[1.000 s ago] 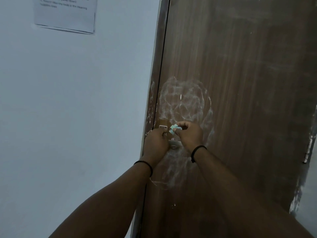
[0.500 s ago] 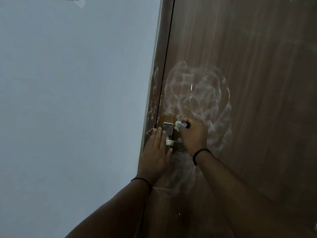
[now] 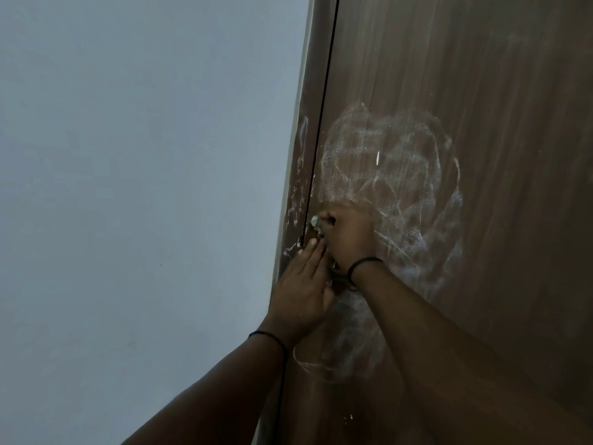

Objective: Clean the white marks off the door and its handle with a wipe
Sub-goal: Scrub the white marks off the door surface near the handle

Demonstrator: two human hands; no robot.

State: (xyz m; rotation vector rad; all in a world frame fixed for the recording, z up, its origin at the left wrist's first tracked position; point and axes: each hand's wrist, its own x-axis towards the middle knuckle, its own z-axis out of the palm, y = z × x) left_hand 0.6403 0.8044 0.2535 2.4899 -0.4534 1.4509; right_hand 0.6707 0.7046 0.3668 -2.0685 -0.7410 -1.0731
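Note:
The brown wooden door [image 3: 481, 123] fills the right half of the head view, with a big patch of swirled white marks [image 3: 391, 175] above and right of my hands. My right hand [image 3: 348, 236] grips a small crumpled pale wipe [image 3: 315, 220] and holds it at the door's left edge, over the metal handle plate, which it hides. My left hand [image 3: 303, 284] lies flat with straight fingers against the door edge just below. Only a bit of the metal handle [image 3: 340, 277] shows between the wrists.
A plain grey-white wall [image 3: 144, 187] takes up the left half. The brown door frame [image 3: 298, 187] beside it carries white specks and streaks. More faint white smears [image 3: 340, 354] spread on the door under my wrists.
My right hand has slid left with the wipe and now covers the metal plate. My left hand stays flat below it. The camera has moved closer and tilted.

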